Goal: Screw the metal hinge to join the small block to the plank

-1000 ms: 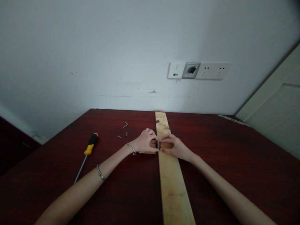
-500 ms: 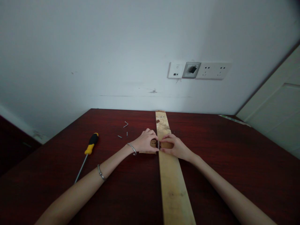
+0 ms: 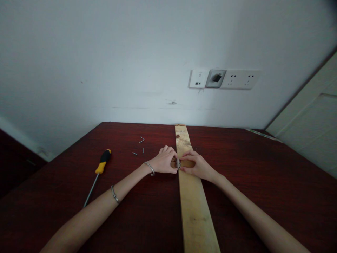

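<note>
A long pale wooden plank (image 3: 195, 207) lies lengthwise on the dark red table (image 3: 263, 182), running from the wall toward me. A small metal hinge (image 3: 178, 163) sits at the plank's left edge, partly hidden by fingers. My left hand (image 3: 164, 161) curls around the hinge's left side, where a small wooden piece lies under the hand. On the plank itself, my right hand (image 3: 196, 164) pinches the hinge's right leaf between thumb and fingers. Both hands touch the hinge.
A screwdriver (image 3: 98, 174) with a yellow and black handle lies on the table to the left. Several small screws (image 3: 140, 146) are scattered behind the left hand. Wall sockets (image 3: 223, 79) sit on the white wall; a door (image 3: 310, 119) stands at right.
My left hand has shifted slightly and now covers more of the small wooden piece. The hinge shows a little more between the fingers. The right hand has barely moved.
</note>
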{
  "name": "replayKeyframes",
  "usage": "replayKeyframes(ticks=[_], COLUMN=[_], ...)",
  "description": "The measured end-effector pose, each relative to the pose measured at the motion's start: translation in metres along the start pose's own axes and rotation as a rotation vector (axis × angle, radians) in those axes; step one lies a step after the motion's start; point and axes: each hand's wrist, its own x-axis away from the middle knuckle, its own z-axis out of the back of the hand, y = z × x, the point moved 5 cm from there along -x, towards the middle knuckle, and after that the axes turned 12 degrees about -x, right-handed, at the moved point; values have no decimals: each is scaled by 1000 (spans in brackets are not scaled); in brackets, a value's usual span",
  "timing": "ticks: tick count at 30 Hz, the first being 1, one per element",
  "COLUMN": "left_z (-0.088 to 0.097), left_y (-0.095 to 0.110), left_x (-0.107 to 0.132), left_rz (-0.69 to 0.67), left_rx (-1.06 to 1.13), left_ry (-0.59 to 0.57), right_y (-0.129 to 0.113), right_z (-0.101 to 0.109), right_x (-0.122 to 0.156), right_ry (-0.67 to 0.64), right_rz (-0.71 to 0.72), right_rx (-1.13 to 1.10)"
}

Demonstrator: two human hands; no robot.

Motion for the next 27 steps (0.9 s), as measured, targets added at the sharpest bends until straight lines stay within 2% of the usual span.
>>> replayKeyframes(ticks=[6, 15, 27], left_z=[0, 2, -1], left_y=[1, 0, -4], left_x=[0, 1, 0], left_rz=[27, 29, 10], left_rx=[-33, -20, 25], left_ry=[-62, -93, -88], right_y=[0, 0, 1], right_z=[0, -1, 0], right_x=[0, 0, 0], right_ry=[-11, -24, -22], right_rz=[10, 0, 1], right_rx=[16, 28, 19])
